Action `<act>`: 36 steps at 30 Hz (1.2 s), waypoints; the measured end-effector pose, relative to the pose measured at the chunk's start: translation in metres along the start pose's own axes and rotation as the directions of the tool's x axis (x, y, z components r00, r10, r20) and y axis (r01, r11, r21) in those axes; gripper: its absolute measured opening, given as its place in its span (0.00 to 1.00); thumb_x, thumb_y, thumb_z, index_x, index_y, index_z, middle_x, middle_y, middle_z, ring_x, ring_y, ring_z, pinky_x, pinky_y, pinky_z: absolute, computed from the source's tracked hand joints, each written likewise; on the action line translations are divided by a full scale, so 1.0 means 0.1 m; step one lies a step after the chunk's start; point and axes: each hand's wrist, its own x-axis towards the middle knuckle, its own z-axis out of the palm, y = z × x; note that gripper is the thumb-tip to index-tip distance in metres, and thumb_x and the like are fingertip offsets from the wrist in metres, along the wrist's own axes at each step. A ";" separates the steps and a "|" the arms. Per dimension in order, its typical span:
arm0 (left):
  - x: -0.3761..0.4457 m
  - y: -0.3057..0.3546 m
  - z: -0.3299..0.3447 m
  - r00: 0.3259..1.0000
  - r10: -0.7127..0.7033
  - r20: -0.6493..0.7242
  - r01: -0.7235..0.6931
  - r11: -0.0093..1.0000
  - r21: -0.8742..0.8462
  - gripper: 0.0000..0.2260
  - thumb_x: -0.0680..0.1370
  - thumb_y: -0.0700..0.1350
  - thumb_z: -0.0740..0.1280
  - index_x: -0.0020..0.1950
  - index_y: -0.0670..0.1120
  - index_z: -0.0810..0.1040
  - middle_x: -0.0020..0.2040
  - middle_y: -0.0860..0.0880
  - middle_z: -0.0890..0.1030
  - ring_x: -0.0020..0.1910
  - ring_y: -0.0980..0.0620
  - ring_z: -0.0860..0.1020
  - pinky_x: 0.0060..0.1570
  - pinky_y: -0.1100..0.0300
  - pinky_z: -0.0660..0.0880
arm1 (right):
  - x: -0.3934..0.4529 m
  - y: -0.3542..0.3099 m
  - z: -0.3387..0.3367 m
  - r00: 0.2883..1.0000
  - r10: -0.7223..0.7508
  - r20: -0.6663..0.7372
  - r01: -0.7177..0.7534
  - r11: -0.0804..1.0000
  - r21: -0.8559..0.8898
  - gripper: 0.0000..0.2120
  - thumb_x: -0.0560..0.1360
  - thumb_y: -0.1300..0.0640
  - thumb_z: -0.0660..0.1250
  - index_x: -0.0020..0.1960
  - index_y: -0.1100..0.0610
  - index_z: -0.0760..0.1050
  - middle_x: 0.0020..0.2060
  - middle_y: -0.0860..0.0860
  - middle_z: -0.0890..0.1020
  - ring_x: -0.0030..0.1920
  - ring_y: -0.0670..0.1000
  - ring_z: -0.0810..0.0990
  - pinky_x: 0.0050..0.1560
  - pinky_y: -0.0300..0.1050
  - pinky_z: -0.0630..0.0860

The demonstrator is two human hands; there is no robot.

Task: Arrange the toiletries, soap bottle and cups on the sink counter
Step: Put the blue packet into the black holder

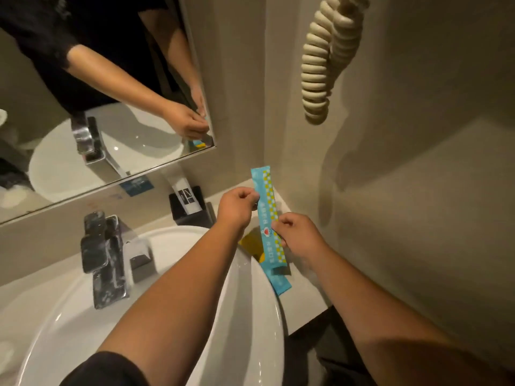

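Long blue-and-yellow checked plastic toiletry sachet point(267, 215), judged light, limp and slippery, is held above the desk's point(302, 299) back right corner, left hand point(237, 208) fingers and right hand point(296, 236) fingers pinched on its edges.

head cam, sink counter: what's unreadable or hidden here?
- Blue packet: print too small and blurred.
- Second blue packet: mostly under the first.
- Yellow item: covered by left hand, sink rim and packet.
- Black holder: contents unclear.
- Soap bottle, cups: not visible.

Two blue packets point(268, 218), one yellow packet point(252, 243), one black holder point(189, 207).
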 end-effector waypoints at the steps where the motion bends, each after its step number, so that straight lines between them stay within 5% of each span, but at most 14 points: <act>1: -0.05 0.08 -0.13 0.999 0.039 -0.033 -0.038 0.999 0.014 0.07 0.77 0.41 0.66 0.39 0.47 0.78 0.39 0.48 0.82 0.34 0.57 0.78 0.30 0.65 0.69 | 0.00 -0.12 0.09 0.999 -0.036 0.015 0.037 0.999 -0.032 0.06 0.75 0.58 0.67 0.40 0.53 0.80 0.30 0.47 0.80 0.29 0.47 0.75 0.35 0.43 0.73; 3: -0.12 0.24 -0.40 0.988 0.114 -0.107 -0.110 0.993 0.043 0.06 0.77 0.41 0.67 0.40 0.46 0.80 0.39 0.48 0.83 0.31 0.58 0.78 0.34 0.59 0.73 | 0.02 -0.35 0.28 0.993 -0.108 0.043 0.111 0.990 -0.082 0.06 0.74 0.58 0.67 0.39 0.53 0.78 0.31 0.49 0.80 0.28 0.48 0.74 0.34 0.43 0.74; 7: -0.19 0.48 -0.94 0.937 0.236 -0.257 -0.215 0.971 0.106 0.04 0.75 0.43 0.68 0.41 0.48 0.82 0.42 0.46 0.84 0.43 0.46 0.82 0.50 0.48 0.79 | 0.02 -0.83 0.66 0.960 -0.245 0.135 0.268 0.942 -0.200 0.07 0.75 0.58 0.67 0.37 0.54 0.76 0.27 0.49 0.76 0.23 0.45 0.73 0.25 0.37 0.69; 15: -0.19 0.67 -1.50 0.826 0.309 -0.472 -0.318 0.946 0.063 0.03 0.76 0.43 0.68 0.44 0.47 0.81 0.41 0.50 0.83 0.42 0.52 0.80 0.49 0.54 0.77 | 0.24 -1.34 1.25 0.905 -0.384 0.186 0.423 0.862 -0.280 0.04 0.74 0.55 0.68 0.42 0.54 0.79 0.35 0.52 0.84 0.38 0.55 0.83 0.45 0.56 0.81; 26: 0.22 0.36 -1.45 0.819 0.227 -0.526 -0.274 0.962 -0.010 0.05 0.76 0.43 0.69 0.41 0.50 0.81 0.42 0.50 0.84 0.43 0.53 0.79 0.52 0.51 0.77 | 0.76 -1.14 1.45 0.922 -0.342 0.184 0.377 0.900 -0.218 0.08 0.74 0.55 0.68 0.36 0.51 0.79 0.30 0.50 0.81 0.33 0.51 0.79 0.46 0.57 0.81; 30: 0.32 0.20 -1.39 0.813 0.197 -0.548 -0.235 0.972 0.000 0.04 0.76 0.43 0.68 0.44 0.48 0.82 0.42 0.51 0.83 0.42 0.54 0.79 0.47 0.59 0.76 | 0.87 -1.04 1.53 0.928 -0.320 0.190 0.354 0.916 -0.189 0.09 0.74 0.55 0.68 0.35 0.52 0.80 0.30 0.50 0.81 0.33 0.50 0.78 0.46 0.57 0.80; 36: 0.38 0.23 -1.44 0.760 0.250 -0.599 -0.285 0.958 0.039 0.06 0.78 0.45 0.67 0.49 0.46 0.82 0.45 0.51 0.83 0.44 0.55 0.79 0.47 0.61 0.75 | 0.91 -1.07 1.62 0.914 -0.360 0.186 0.385 0.914 -0.125 0.06 0.75 0.55 0.68 0.40 0.54 0.81 0.31 0.48 0.80 0.34 0.49 0.77 0.42 0.48 0.78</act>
